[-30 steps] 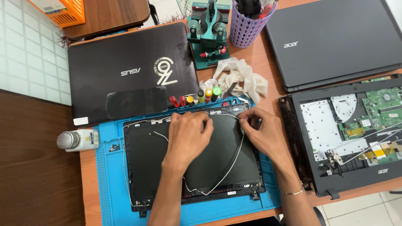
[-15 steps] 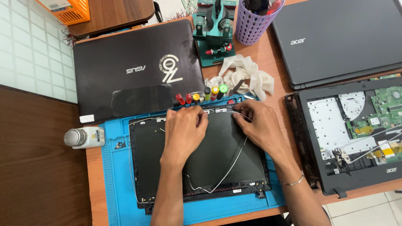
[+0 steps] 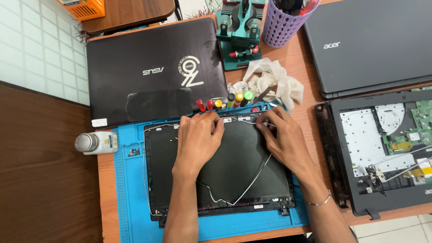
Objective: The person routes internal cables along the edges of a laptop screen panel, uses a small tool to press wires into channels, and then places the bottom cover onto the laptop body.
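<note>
Left hand (image 3: 198,139) lay palm-down on black laptop lid panel (image 3: 225,173), fingers curled at its far edge, gripping nothing visible. Right hand (image 3: 281,137) pressed on same far edge, fingertips pinching thin white cable (image 3: 252,182) near the corner. Panel rested on blue repair mat (image 3: 130,198), near side of desk. Row of coloured screwdriver handles (image 3: 225,102) stood just beyond. Small white bottle (image 3: 95,143) lay left of mat; opened laptop base (image 3: 382,153) sat right.
</note>
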